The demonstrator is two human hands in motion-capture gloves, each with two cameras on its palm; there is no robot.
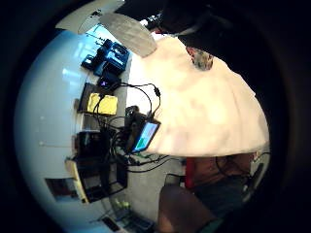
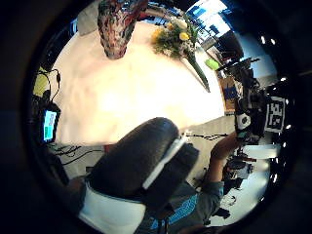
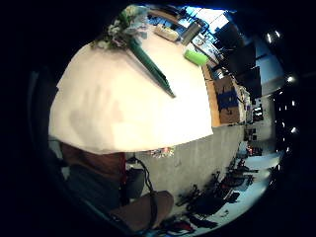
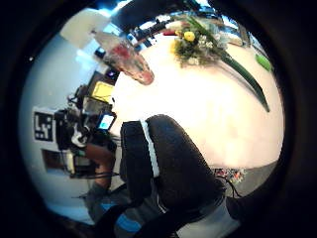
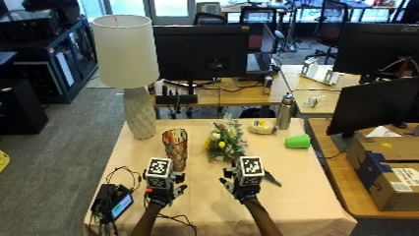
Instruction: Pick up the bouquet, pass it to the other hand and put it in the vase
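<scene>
The bouquet [image 5: 224, 142] of yellow and white flowers lies on the beige tablecloth, its green stem end running toward my right hand [image 5: 243, 186]. A patterned red glass vase [image 5: 174, 147] stands upright just left of the flowers. My left hand [image 5: 160, 191] hovers over the cloth in front of the vase. Both hands hold nothing and their fingers look relaxed. The palm views show the bouquet [image 2: 175, 36] [image 4: 198, 42] [image 3: 126, 27] and the vase [image 2: 116, 24] [image 4: 126, 62] [image 1: 200, 58] a short way from each palm. A gloved thumb [image 4: 168, 168] fills the foreground.
A white lamp [image 5: 128, 73] stands at the back left corner. A green cup [image 5: 298, 141] lies at the right, and a metal bottle [image 5: 284, 112] stands behind it. A small screen device [image 5: 116, 201] with cables sits at the front left edge.
</scene>
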